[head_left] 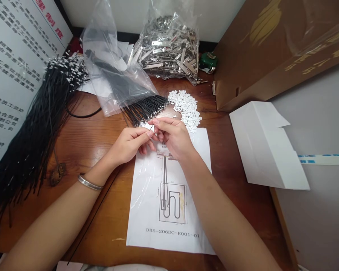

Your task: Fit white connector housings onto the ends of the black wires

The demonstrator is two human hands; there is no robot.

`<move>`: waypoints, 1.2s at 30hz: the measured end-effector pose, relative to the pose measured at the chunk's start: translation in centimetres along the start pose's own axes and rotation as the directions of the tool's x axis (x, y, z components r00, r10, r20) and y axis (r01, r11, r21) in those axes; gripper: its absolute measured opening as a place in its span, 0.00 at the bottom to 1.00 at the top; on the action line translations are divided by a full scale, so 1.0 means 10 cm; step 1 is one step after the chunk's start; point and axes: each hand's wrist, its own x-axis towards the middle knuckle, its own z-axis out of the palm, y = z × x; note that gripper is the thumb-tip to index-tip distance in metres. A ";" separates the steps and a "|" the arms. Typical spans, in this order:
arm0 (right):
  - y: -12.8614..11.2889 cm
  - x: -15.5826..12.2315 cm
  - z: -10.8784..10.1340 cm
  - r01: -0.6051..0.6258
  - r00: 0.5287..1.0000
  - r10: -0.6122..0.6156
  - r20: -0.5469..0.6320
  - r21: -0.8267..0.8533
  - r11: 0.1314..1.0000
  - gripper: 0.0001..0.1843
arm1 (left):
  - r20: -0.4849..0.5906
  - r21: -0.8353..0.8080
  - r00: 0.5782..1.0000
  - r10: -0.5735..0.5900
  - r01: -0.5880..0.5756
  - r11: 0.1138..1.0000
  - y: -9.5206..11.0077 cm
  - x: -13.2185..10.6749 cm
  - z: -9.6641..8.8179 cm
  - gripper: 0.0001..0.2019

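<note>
My left hand (134, 142) pinches a thin black wire (97, 209) close to its tip. The rest of the wire trails under my left forearm toward the table's near edge. Touching it, my right hand (173, 137) is closed, thumb and index finger pressed together at the wire's end; what sits between those fingers is too small to make out. Just beyond my hands lie a row of black wires (147, 107) with bare metal ends and a heap of small white plastic connector housings (186, 107). Under both hands is a printed drawing sheet (147, 226).
At left hangs a thick bundle of black wires (31, 124) with white ends. A clear bag (101, 81) covers part of the wire row. Behind stands a bag of metal strips (169, 49). A brown box (260, 49) and folded white card (265, 146) are at right.
</note>
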 end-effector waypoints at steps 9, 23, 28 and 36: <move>0.06 0.01 -0.02 0.064 0.998 -0.063 0.015 -0.073 0.995 0.12 | -0.062 -0.099 0.997 -0.043 0.037 0.994 0.04 0.02 0.03 0.23; 0.03 0.00 -0.01 0.048 0.996 -0.047 0.072 -0.009 0.999 0.17 | -0.009 -0.245 0.997 -0.071 0.067 0.967 0.02 0.04 -0.03 0.19; 0.04 0.01 -0.03 0.046 0.992 -0.042 0.117 -0.033 0.998 0.18 | 0.017 -0.270 0.998 -0.063 0.065 0.961 0.03 0.05 -0.05 0.18; 0.03 0.00 -0.02 0.061 0.993 -0.058 0.100 -0.030 0.998 0.17 | -0.032 -0.252 0.999 -0.040 0.030 0.967 0.02 0.05 -0.04 0.18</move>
